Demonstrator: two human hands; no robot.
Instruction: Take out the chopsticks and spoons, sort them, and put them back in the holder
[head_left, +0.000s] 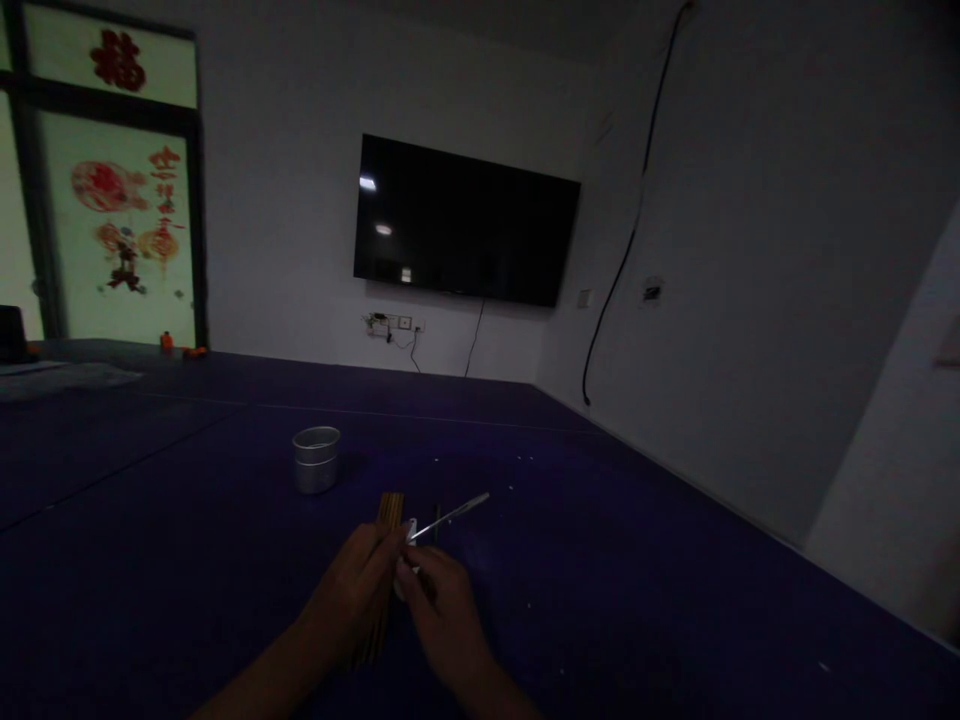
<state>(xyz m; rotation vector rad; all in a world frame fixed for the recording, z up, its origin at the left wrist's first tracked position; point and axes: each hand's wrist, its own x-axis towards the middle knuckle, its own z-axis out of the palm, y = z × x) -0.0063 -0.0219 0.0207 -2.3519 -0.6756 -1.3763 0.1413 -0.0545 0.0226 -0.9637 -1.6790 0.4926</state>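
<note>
My left hand point(356, 575) is closed, its fingertips pinched against a small white object point(412, 527) whose kind I cannot make out. From the other side my right hand point(448, 612) closes on the same white piece with thumb and fingers. A slim, clear-silvery pen-like stick point(457, 511) slants up to the right, its lower end meeting the fingertips of both hands. Beneath my left hand lies a bundle of brown chopsticks point(391, 509), partly covered by it. A short dark stick point(436, 514) rests just beyond my right fingers.
A ribbed metal cup point(316, 462) stands left of and beyond my hands on the dark blue table point(637, 580). Small white scraps dot the surface. Orange items point(166, 342) and a pale sheet point(67, 378) lie at the far left. A wall borders the table's right side.
</note>
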